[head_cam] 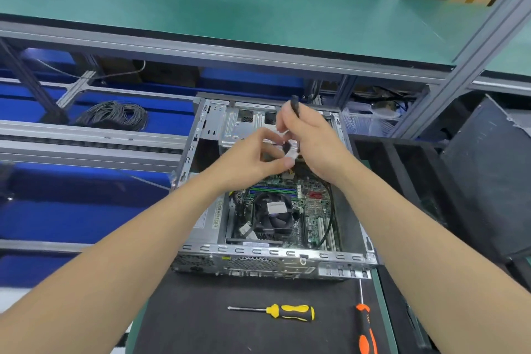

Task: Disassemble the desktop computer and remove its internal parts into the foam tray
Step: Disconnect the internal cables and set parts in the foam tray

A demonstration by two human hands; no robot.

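Obscuring case (258, 251): left hand (253, 159), right hand (311, 142), perhaps cable (295, 103).

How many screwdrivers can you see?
2. A yellow-handled screwdriver lies on the black mat in front of the case; an orange-handled screwdriver lies to its right, near the mat's edge. The black item in the right hand is unclear.

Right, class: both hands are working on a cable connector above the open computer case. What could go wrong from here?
1. The left hand pinches the connector while the right hand grips the black cable. Pulling on the cable rather than the plug could strain its wires.
2. If the connector frees suddenly, a hand may jerk down onto the motherboard or CPU fan in the case beneath.
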